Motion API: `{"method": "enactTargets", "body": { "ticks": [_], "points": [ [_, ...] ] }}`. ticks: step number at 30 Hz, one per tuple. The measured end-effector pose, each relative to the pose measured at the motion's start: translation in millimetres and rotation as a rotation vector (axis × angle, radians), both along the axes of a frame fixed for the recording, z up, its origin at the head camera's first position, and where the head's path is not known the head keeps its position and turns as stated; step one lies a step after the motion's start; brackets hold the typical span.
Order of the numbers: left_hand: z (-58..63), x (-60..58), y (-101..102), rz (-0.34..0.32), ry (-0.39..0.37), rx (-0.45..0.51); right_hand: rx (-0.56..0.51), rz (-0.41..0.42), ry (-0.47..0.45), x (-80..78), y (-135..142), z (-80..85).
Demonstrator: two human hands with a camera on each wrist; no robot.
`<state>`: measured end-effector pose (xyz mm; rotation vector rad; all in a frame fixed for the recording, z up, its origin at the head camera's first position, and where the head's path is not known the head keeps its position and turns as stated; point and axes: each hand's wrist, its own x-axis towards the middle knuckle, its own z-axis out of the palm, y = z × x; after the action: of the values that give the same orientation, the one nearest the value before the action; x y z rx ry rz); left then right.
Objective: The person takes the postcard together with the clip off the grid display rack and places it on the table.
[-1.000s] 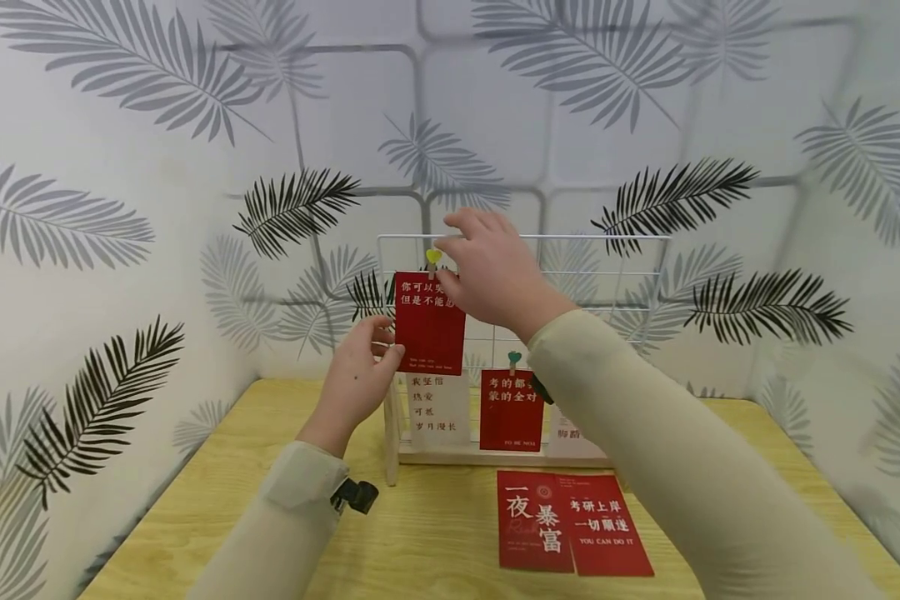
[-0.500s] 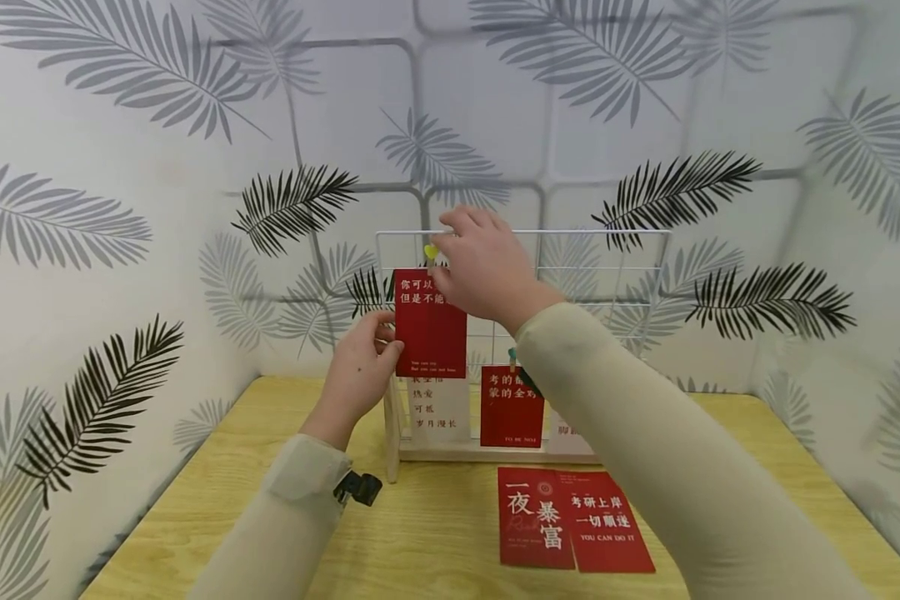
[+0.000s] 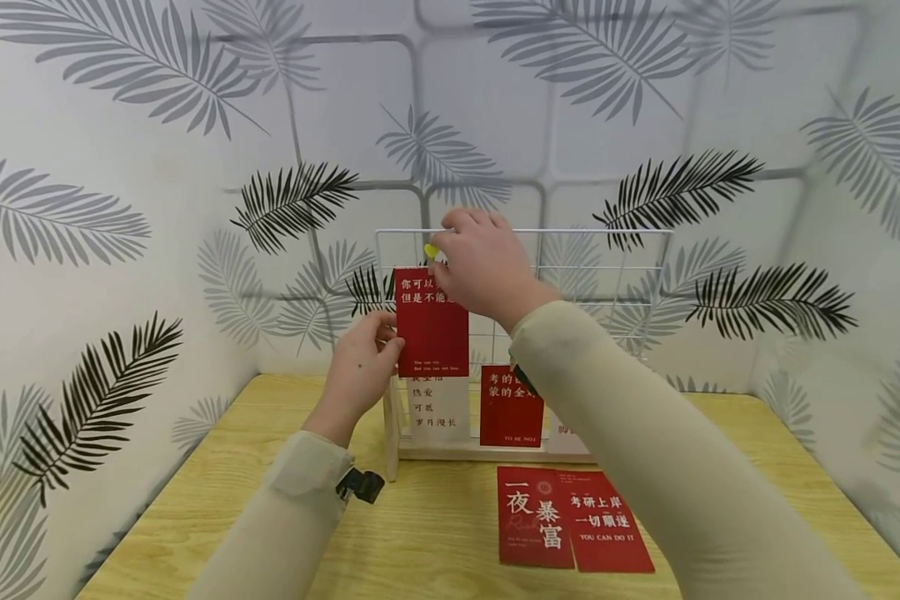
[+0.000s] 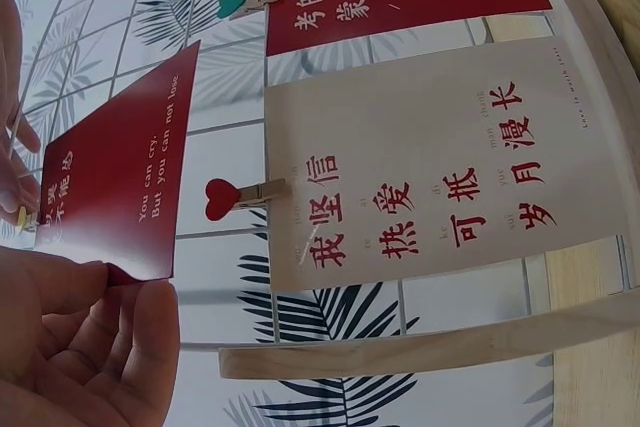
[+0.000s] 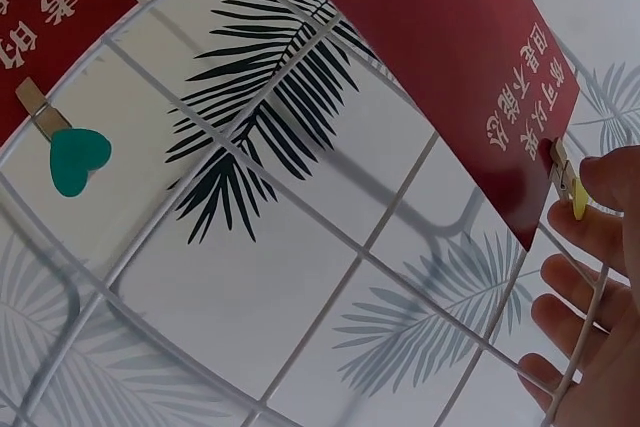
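Observation:
A red card with white lettering [image 3: 432, 333] hangs upright before the upper left of a white wire grid rack [image 3: 592, 268]. My left hand [image 3: 360, 367] pinches its left edge between thumb and fingers; the left wrist view shows the edge bending a little there. At the card's top, my right hand [image 3: 487, 262] pinches a small wooden clothespin with a yellow heart [image 5: 565, 182] between thumb and index finger. The other right fingers lie about the grid's top wire. Just below, a white card [image 4: 400, 167] hangs from a clothespin with a red heart [image 4: 235, 199].
Another red card [image 3: 512, 408] hangs from a clothespin with a teal heart [image 5: 75, 152]. A second pale card [image 3: 566, 432] is mostly behind the right sleeve. Two red cards [image 3: 536, 525] [image 3: 611, 533] lie on the wooden table [image 3: 420, 533] before the rack's wooden base [image 3: 487, 455].
My right hand has shifted slightly left and covers more of the yellow clothespin. My left fingers have closed on the card's edge. The card has moved slightly right.

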<state>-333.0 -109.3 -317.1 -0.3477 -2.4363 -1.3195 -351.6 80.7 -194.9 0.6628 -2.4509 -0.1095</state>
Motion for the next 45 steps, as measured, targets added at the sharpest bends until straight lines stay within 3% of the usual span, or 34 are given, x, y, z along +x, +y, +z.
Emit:
{"method": "enactTargets", "body": {
  "ticks": [23,32,45],
  "points": [
    [-0.2,-3.3,-4,0.019,0.099,-0.072,-0.181,0.097,0.159,-2.8,-4,-6.6],
    [0.7,1.1,-4,0.025,0.051,-0.081,-0.182,0.117,0.14,2.2,-4,-5.4],
    [1.4,4.8,-5,-0.002,0.051,-0.065,-0.216,0.158,0.158,7.0,2,-0.3]
  ]
}}
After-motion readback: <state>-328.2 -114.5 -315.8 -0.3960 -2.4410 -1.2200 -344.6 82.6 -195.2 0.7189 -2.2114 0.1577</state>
